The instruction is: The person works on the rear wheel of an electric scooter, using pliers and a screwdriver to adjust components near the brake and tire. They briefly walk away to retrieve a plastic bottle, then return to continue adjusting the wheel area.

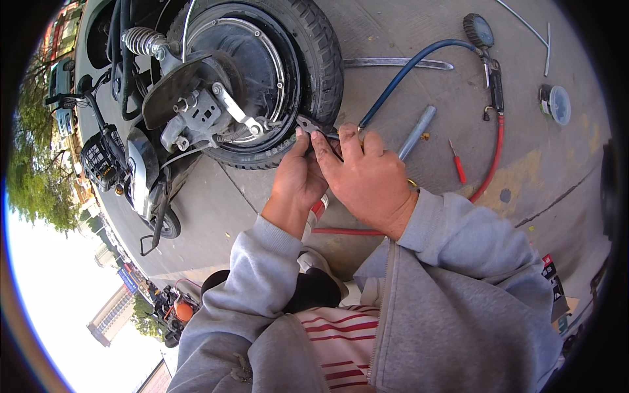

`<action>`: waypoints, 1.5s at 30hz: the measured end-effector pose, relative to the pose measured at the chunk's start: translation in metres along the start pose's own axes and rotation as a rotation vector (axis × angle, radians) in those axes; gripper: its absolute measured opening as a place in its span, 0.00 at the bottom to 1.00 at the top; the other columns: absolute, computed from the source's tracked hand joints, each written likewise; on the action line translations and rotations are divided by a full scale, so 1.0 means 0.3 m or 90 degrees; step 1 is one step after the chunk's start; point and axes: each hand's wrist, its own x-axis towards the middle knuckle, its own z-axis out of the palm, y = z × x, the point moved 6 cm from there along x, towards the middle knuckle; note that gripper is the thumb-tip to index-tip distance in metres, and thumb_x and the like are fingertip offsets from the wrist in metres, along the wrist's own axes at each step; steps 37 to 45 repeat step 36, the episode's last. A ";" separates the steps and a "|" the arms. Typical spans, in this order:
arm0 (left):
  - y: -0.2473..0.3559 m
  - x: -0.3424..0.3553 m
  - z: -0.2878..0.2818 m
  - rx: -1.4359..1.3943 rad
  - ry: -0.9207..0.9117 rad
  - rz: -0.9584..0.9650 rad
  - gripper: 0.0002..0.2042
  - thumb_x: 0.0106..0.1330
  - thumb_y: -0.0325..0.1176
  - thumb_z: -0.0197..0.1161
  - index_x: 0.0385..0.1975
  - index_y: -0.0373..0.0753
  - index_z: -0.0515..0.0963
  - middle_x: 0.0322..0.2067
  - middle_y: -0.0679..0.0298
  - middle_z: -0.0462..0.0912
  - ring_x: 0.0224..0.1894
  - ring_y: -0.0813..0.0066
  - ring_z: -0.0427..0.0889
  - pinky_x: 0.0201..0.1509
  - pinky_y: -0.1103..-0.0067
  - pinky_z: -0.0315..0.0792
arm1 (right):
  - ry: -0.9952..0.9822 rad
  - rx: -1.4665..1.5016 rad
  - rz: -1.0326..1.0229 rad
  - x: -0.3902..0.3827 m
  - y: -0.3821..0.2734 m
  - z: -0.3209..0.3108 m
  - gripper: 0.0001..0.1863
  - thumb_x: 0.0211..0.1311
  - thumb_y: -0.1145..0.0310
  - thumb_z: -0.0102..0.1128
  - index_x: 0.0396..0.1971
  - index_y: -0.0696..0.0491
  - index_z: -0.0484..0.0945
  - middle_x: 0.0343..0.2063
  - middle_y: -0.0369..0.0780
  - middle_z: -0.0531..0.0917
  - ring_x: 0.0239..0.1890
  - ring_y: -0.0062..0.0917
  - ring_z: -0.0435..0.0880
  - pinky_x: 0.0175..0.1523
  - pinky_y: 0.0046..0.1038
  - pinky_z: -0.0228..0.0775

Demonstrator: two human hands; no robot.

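A wheel with a knobbly black tyre [325, 72] and a dark hub [252, 65] is in front of me at the upper left. Grey-jawed pliers [308, 124] reach to the tyre's inner edge near the rim. My right hand [377, 173] is closed round their dark handles, its index finger stretched toward the jaws. Close beside it, my left hand [298, 180] has its thumb up against the pliers; its other fingers are partly hidden behind the right hand. A blue hose [409, 65] ends right by my right fingers, and whether it is touched I cannot tell.
An inflator gun with a round gauge [480, 31] lies at the upper right, joined to a red hose [493, 157]. On the ground lie a flat tyre lever [406, 63], a metal tube [417, 131], a red-handled screwdriver [460, 169] and a small tub [559, 105]. A scooter [137, 170] stands left.
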 end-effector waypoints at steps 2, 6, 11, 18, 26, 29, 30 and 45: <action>0.001 -0.004 0.020 -0.046 -0.076 -0.004 0.21 0.79 0.47 0.37 0.47 0.35 0.71 0.44 0.57 0.79 0.47 0.64 0.80 0.57 0.68 0.77 | 0.000 -0.014 0.001 0.026 -0.023 -0.016 0.18 0.55 0.66 0.59 0.47 0.48 0.83 0.37 0.42 0.80 0.27 0.26 0.74 0.16 0.20 0.66; 0.002 -0.025 0.047 -0.004 -0.141 0.021 0.22 0.80 0.46 0.35 0.51 0.36 0.72 0.46 0.57 0.80 0.49 0.65 0.80 0.57 0.70 0.77 | -0.043 -0.027 -0.019 0.051 -0.034 -0.036 0.16 0.57 0.66 0.59 0.45 0.54 0.83 0.38 0.48 0.82 0.29 0.28 0.74 0.18 0.22 0.64; 0.000 -0.045 0.098 -0.082 -0.287 -0.020 0.24 0.79 0.48 0.34 0.53 0.37 0.73 0.48 0.56 0.79 0.51 0.63 0.80 0.56 0.68 0.77 | -0.082 -0.073 -0.009 0.070 -0.040 -0.051 0.17 0.55 0.66 0.59 0.45 0.51 0.83 0.34 0.43 0.80 0.27 0.28 0.76 0.18 0.22 0.67; -0.020 -0.026 0.073 -0.039 -0.211 0.032 0.23 0.79 0.48 0.35 0.52 0.38 0.73 0.48 0.57 0.80 0.51 0.61 0.80 0.56 0.66 0.78 | -0.110 -0.081 -0.034 0.088 -0.061 -0.050 0.14 0.55 0.68 0.60 0.41 0.54 0.84 0.31 0.45 0.79 0.27 0.29 0.76 0.20 0.23 0.68; -0.003 -0.017 0.058 -0.037 -0.086 0.066 0.18 0.79 0.45 0.38 0.49 0.40 0.73 0.47 0.59 0.79 0.49 0.64 0.80 0.55 0.67 0.78 | -0.085 -0.065 -0.030 0.098 -0.079 -0.056 0.13 0.55 0.68 0.61 0.40 0.54 0.83 0.31 0.47 0.80 0.28 0.31 0.79 0.23 0.26 0.73; 0.003 -0.026 0.054 -0.004 -0.128 0.032 0.19 0.79 0.45 0.38 0.50 0.39 0.72 0.48 0.59 0.79 0.50 0.65 0.79 0.56 0.68 0.78 | -0.103 -0.096 -0.043 0.075 -0.094 -0.046 0.14 0.53 0.69 0.62 0.41 0.52 0.83 0.29 0.44 0.80 0.27 0.31 0.80 0.21 0.25 0.74; 0.002 -0.030 0.043 -0.049 -0.069 0.054 0.19 0.79 0.45 0.38 0.50 0.39 0.72 0.48 0.60 0.79 0.49 0.66 0.79 0.56 0.69 0.77 | -0.104 -0.108 -0.053 0.086 -0.093 -0.048 0.14 0.53 0.69 0.62 0.41 0.52 0.84 0.29 0.44 0.80 0.27 0.31 0.80 0.21 0.24 0.74; 0.006 0.049 -0.025 -0.139 -0.134 0.058 0.16 0.79 0.42 0.42 0.51 0.38 0.72 0.49 0.60 0.78 0.51 0.65 0.78 0.57 0.71 0.76 | -0.032 -0.079 -0.031 0.071 -0.088 -0.046 0.13 0.54 0.69 0.62 0.41 0.51 0.84 0.28 0.44 0.80 0.27 0.32 0.81 0.21 0.27 0.74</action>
